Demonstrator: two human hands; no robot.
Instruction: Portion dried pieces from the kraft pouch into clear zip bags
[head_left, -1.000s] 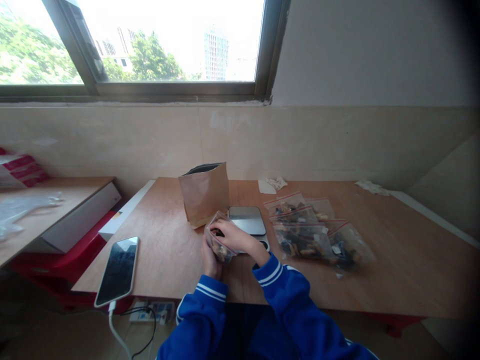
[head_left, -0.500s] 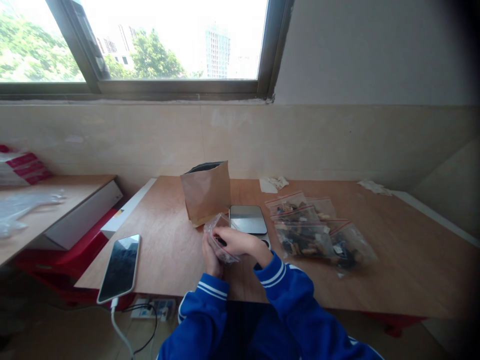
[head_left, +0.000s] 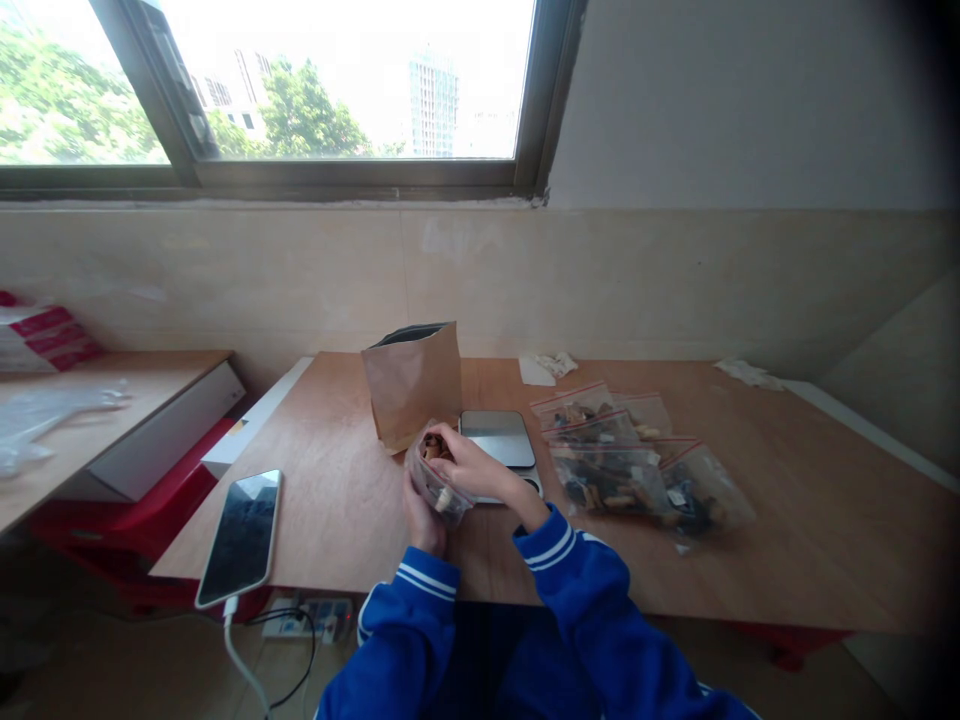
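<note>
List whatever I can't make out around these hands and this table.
All in the head view:
Left hand: some fingers, hidden by the clear bag.
Brown paper bag: its contents, hidden by its front wall.
Scale: part of its front, covered by the right hand.
Red-edged bags: exact contents, too small and blurred.
White cable: far end, cut off by the bottom edge.

Small bag (head_left: 451, 506): I see glossy clear plastic
Upright bag (head_left: 415, 388), my eleven o'clock: matt brown paper
Scale plate (head_left: 496, 438): smooth metal sheen
Tabletop (head_left: 330, 500): smooth wood
</note>
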